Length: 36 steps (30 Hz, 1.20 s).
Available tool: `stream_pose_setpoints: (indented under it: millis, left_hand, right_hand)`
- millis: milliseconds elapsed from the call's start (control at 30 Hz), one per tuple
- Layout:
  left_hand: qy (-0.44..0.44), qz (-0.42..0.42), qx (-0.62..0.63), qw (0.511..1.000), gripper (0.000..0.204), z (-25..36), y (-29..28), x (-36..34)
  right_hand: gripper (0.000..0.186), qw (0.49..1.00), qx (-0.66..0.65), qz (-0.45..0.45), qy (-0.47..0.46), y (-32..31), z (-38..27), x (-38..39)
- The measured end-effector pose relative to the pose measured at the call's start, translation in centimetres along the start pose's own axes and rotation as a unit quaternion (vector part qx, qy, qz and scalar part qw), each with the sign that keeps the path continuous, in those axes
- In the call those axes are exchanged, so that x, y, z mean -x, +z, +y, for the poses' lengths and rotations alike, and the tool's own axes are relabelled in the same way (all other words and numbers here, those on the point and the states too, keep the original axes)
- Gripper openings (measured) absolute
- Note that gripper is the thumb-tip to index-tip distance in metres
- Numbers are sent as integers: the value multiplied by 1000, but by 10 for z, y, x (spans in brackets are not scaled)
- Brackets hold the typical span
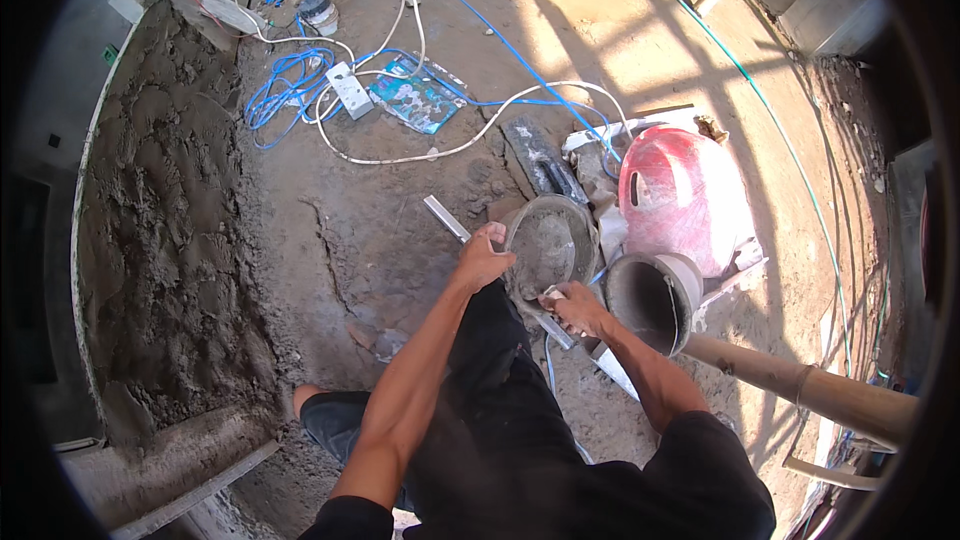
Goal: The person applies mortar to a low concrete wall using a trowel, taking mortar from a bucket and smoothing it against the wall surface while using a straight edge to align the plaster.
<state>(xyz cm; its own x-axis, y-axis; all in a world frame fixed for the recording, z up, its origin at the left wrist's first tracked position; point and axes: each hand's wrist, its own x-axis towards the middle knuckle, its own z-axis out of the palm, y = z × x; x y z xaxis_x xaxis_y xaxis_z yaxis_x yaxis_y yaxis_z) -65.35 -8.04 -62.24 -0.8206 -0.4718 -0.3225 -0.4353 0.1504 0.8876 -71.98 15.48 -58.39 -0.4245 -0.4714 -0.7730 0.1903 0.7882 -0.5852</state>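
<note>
A grey, cement-caked bucket stands in front of my knees, with grey residue inside. My left hand is closed on its left rim. At its near right rim my right hand is closed, with a small pale bit showing at the fingertips that I cannot make out. A straight metal bar lies on the ground and runs under or behind the bucket; its other end shows below my right hand. Right beside my right forearm, a second bucket is tipped with its dark mouth toward me.
A red dust-covered tub lies beyond the buckets, near a trowel-like tool. Cables, a white power strip and a blue bag lie ahead. Wet mortar fills the left side. A bamboo pole juts in from the right.
</note>
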Motion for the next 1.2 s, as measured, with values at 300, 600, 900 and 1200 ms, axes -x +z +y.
stream_pose_setpoints:
  millis: [300,600,900,1200]
  left_hand:
    - [-67,-63,-73,993,72,18,-15,-7]
    - [61,119,-112,985,77,54,-96,55]
    - [169,517,-361,757,50,238,-368,348]
    - [62,634,-699,326,55,306,-564,577]
  right_hand:
    - [31,980,71,112,-147,-8,36,2]
    - [26,993,37,87,-68,1,62,32]
    - [15,935,-324,27,-140,45,0,104]
    - [29,832,-501,-83,-223,109,-137,93]
